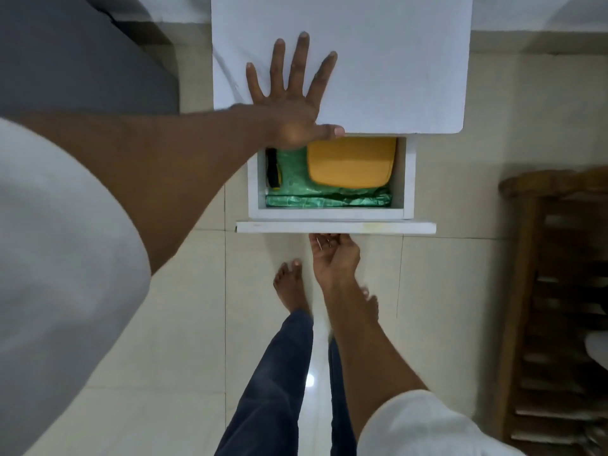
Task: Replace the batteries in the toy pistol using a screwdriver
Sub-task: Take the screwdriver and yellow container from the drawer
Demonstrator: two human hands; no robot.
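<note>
The person stands barefoot on pale floor tiles (171, 324) facing a small white cabinet. The right hand (332, 255) is under the front panel of the drawer (335, 227), palm up, fingers curled onto the panel's lower edge; whether a handle is there cannot be seen. The drawer is drawn partly out. Inside, a black-and-yellow tool (272, 168) lies along the left wall; it may be the screwdriver, but this cannot be confirmed. Beside it, a yellow case (351, 162) rests on green wrapped material (329, 199). The toy pistol is not in view, and no batteries are visible. The left hand (289, 100) lies flat on the white cabinet top (394, 60), fingers fully spread, thumb along the front edge, holding nothing. The step in hand appears to be fetching tools. To do it well: keep the left palm pressed down so the cabinet does not shift, pull the drawer straight and level until the rear contents are exposed, then release the panel before reaching in. A wooden rack (556, 291) stands well apart at the right
</note>
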